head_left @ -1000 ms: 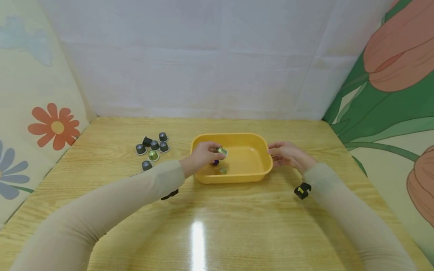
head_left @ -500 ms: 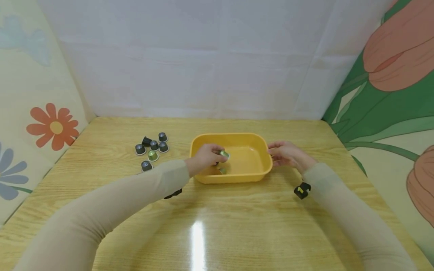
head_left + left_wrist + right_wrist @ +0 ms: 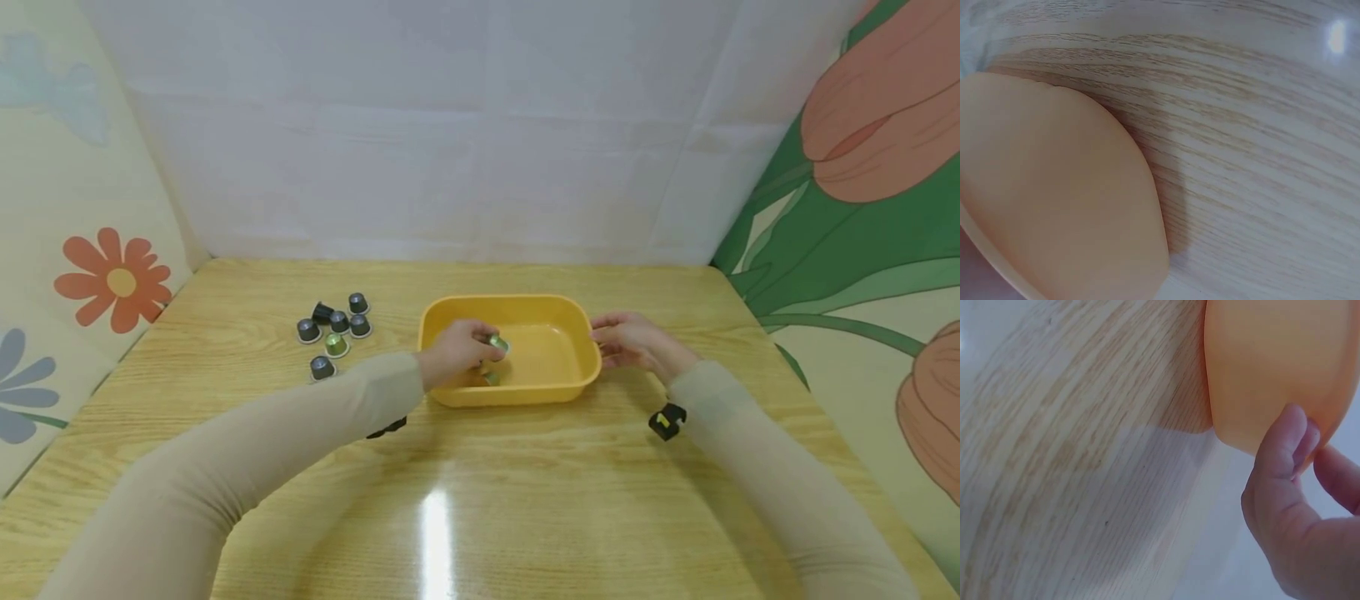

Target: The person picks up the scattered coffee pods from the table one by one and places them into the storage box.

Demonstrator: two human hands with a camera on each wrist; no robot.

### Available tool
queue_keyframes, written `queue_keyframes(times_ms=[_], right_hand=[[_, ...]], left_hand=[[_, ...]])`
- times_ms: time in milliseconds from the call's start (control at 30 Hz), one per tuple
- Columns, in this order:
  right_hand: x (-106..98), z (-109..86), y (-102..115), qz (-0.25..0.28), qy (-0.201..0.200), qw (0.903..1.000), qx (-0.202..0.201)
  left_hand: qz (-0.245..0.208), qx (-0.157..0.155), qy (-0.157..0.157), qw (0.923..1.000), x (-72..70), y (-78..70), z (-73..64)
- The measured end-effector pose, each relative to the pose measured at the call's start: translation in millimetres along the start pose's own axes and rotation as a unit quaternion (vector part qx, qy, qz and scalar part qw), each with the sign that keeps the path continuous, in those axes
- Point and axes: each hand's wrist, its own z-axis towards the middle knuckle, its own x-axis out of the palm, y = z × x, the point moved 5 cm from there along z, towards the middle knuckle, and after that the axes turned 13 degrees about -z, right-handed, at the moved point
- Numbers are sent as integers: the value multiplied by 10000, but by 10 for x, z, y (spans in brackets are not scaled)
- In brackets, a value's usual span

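Inside the yellow plastic tray (image 3: pixel 540 393), my left hand (image 3: pixel 457 348) pinches a green coffee capsule (image 3: pixel 499 343) between thumb and fingertips. Just below it, another capsule (image 3: pixel 491 379) lies on the tray floor, partly covered by the hand. At the tray's right end, my right hand (image 3: pixel 633 340) holds the rim; the right wrist view shows its fingers (image 3: pixel 1282 444) against the outer wall and the thumb by the edge. Only the tray's outside (image 3: pixel 1066 181) and the table appear in the left wrist view, where the left hand's fingers are hidden.
Left of the tray, several dark capsules (image 3: pixel 360 325) and a green capsule (image 3: pixel 336 345) stand or lie in a loose group on the wooden table (image 3: pixel 540 500). A black tag marked 1 (image 3: pixel 666 422) shows beside the right sleeve. A white cloth (image 3: pixel 465 167) hangs behind the table.
My left hand has moved slightly right and down with the green capsule. A dark purple capsule seen under it earlier is now hidden. The right hand stays at the tray's end.
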Motion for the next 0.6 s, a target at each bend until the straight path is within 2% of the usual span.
queue_keyframes(times_ms=[133,267,433,500,600], right_hand=[[-5,-5,2,-29,14,10000,-9],[-6,-10,4,-24,13,10000,-3],[-5,-17,5,-30,8,10000,-6],[-3,-13,3,-9,22,10000,-14],[1,-7,-1,32,54,10000,-31]], left_hand=[[-112,32,52,9999,15,21,16],[-2,179,89,9998,19,47,45],[-127,78,78,9999,44,54,34],[-222,-53,49,9997,67,43,4],[-213,-35,31,9998,77,28,-20]])
